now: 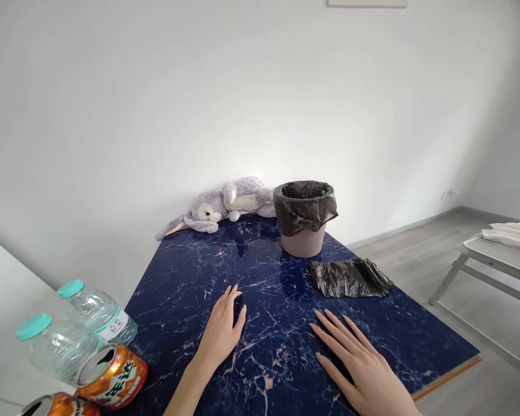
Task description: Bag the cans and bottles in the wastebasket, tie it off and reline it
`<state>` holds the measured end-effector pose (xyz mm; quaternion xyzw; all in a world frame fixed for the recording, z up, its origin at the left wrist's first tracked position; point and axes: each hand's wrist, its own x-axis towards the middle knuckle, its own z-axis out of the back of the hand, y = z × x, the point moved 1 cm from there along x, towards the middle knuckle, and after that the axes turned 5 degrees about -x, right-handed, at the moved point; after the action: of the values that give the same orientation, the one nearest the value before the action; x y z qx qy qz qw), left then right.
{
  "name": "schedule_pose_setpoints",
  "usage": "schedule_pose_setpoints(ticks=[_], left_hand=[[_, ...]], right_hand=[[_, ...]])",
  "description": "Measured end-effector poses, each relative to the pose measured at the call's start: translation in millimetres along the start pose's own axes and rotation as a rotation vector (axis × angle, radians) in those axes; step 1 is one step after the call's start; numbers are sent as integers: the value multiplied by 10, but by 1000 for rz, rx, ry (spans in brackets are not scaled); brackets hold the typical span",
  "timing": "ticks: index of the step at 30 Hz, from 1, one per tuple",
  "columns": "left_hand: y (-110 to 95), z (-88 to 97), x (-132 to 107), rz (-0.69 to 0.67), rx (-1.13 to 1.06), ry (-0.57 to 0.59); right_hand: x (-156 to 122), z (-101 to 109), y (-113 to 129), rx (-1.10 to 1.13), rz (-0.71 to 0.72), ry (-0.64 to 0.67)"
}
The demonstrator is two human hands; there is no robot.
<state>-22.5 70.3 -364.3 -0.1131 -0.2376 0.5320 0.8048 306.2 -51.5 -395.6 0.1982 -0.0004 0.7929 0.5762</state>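
My left hand lies flat on the dark blue marbled table, fingers stretched out, holding nothing. My right hand rests flat on the table too, fingers spread and empty. A folded black rubbish bag lies just beyond the right hand, apart from it. Behind it stands a small pinkish bin lined with a black bag. A grey plush rabbit lies on its side at the table's far edge against the wall.
At the lower left, two clear bottles with teal caps and two orange drink cans lie on their sides. A white wall stands behind. To the right is bare floor and a folding frame with pale cloth.
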Motion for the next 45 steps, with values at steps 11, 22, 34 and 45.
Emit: schedule_pose_setpoints(ticks=[11,22,34,45], left_hand=[[16,-34,-14,-5,-29,-37],[101,-104,-46,-15,-51,-103],[182,-137,-71,-33,-87,-138],[229,-153,-82,-53,-83,-131]], right_hand=[[18,21,2,9,-14,15],[133,212,-90,36,57,34],[1725,1190,-426,-145,22,-485],[2546,1393,-759,68,-293,-298]])
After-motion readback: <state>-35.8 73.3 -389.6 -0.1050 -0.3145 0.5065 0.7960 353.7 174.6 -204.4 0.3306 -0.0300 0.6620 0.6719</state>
